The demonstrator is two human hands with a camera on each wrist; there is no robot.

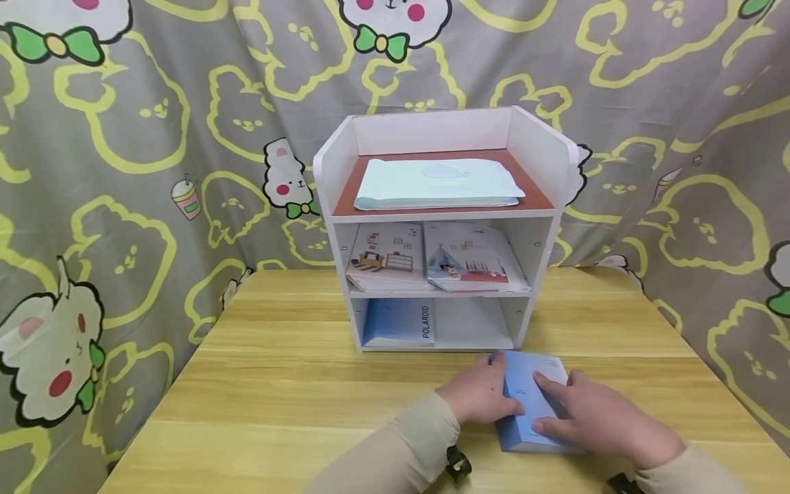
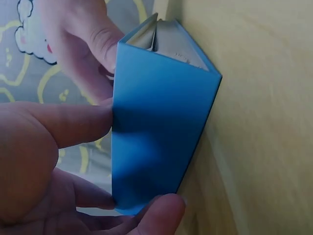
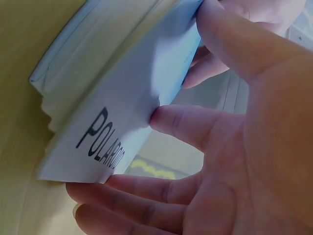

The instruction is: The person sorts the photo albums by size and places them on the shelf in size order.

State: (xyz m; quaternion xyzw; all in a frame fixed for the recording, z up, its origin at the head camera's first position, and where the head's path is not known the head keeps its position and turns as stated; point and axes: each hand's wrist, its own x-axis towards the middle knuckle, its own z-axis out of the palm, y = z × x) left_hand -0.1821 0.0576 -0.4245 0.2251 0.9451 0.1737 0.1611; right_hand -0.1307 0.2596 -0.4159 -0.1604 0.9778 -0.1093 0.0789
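A thick blue photo album [image 1: 532,401] with a pale strip lettered POLAROID [image 3: 100,142] lies on the table at the right, just in front of the shelf. At its left side, my left hand [image 1: 483,396] grips it, the thumb on the cover and fingers around the far corner. My right hand [image 1: 592,415] holds the opposite side. Its thumb and index finger rest on the cover, while other fingers bend at the edge in the right wrist view. The blue spine [image 2: 156,117] faces the left wrist camera, with page ends showing at one end.
A white shelf unit [image 1: 537,254] stands at the back. A pale blue packet [image 1: 438,184] lies on top, illustrated booklets [image 1: 389,254] in the middle, and another blue POLAROID album [image 1: 395,322] at the bottom left. Patterned curtain [image 1: 142,226] surrounds the wooden table [image 1: 278,384].
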